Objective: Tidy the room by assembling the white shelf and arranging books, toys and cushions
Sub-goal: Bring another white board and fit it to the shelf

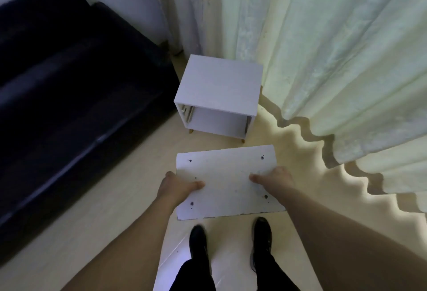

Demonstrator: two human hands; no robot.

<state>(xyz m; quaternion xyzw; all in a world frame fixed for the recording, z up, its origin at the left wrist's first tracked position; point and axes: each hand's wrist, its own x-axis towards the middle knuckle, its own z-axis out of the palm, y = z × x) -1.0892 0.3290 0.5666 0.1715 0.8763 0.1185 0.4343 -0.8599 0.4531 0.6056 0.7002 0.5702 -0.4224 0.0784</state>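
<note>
I hold a flat white shelf panel [227, 182] level in front of me, above the floor; it has small dark holes near its corners. My left hand [176, 187] grips its left edge with the thumb lying on top. My right hand [273, 180] grips the right side, thumb on the top face. Beyond the panel stands the white shelf box [218, 87] on short wooden legs, its open front facing me, with a few things leaning inside against its walls.
A dark sofa [69, 96] runs along the left. Pale curtains [335, 59] hang on the right, their hem reaching the light floor beside the shelf box. My two black shoes [198, 242] stand below the panel, over another white board [231, 263] on the floor.
</note>
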